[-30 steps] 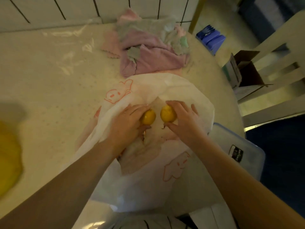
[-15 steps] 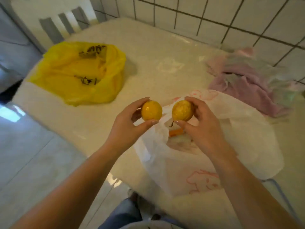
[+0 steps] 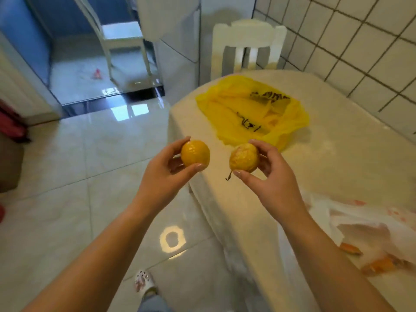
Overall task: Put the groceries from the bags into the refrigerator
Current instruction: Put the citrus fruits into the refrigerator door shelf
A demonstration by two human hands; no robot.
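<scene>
at the centre of the frame your left hand [image 3: 167, 171] pinched a smooth yellow fruit [image 3: 195, 153] and your right hand [image 3: 273, 176] pinched a wrinkled yellow fruit [image 3: 244, 157], both held out past the table [image 3: 351, 167] edge. more produce lay in the white bag [image 3: 371, 230] at lower right; the yellow bag [image 3: 252, 111] sat above centre. nothing seemed stored yet, so most of the job remained.

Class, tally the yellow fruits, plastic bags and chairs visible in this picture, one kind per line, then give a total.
Yellow fruits: 2, in the left hand and right hand
Plastic bags: 2, yellow and white
Chairs: 2, white and pale-framed
Total: 6
</scene>
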